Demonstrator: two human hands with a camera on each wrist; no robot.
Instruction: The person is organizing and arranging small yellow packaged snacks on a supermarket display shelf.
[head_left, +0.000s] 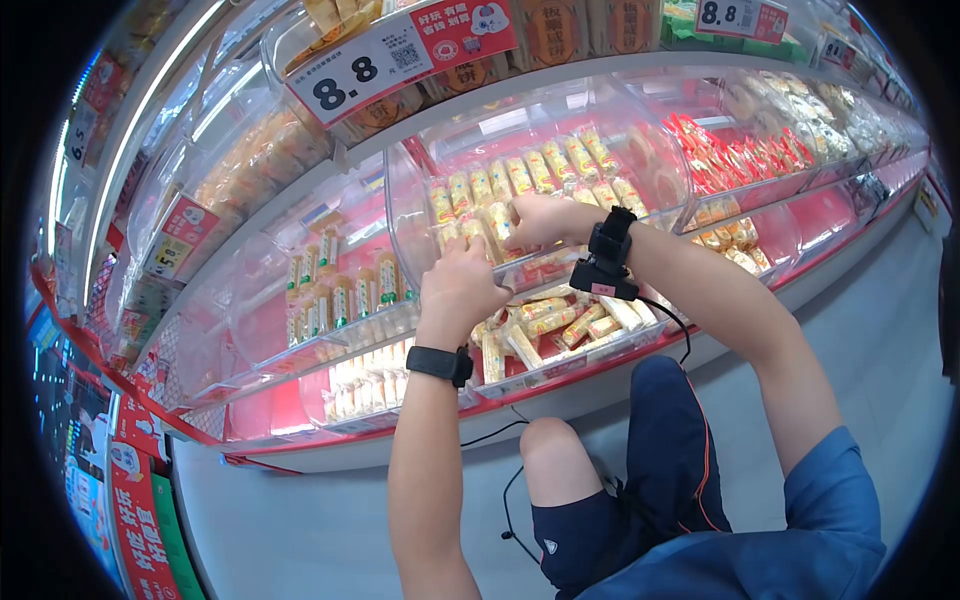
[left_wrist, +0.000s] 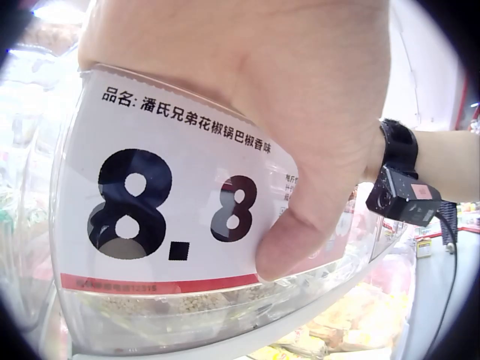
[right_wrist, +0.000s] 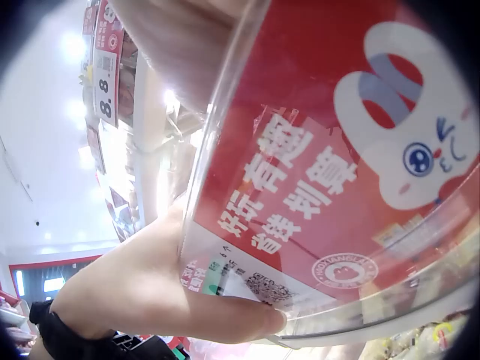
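A clear plastic bin [head_left: 405, 235] on the shelf holds rows of small yellow-and-white wrapped snack packets [head_left: 520, 175]. My left hand [head_left: 462, 285] reaches over the bin's front wall, its fingers extended down onto packets. The left thumb [left_wrist: 281, 251] lies outside, against the price card [left_wrist: 150, 195] on that wall. Beside it, my right hand [head_left: 548, 220] is inside the bin with bent fingers low among the packets. Its fingertips are largely hidden, so I cannot tell whether they pinch one. In the right wrist view, the card's red half [right_wrist: 300, 150] fills the front.
Below is another bin of loosely piled packets [head_left: 555, 325]. Green-labelled packets [head_left: 345, 290] stand to the left, red ones [head_left: 735, 155] to the right. An upper shelf with a price card [head_left: 400, 65] overhangs the bin. Cables [head_left: 680, 325] hang near the knees.
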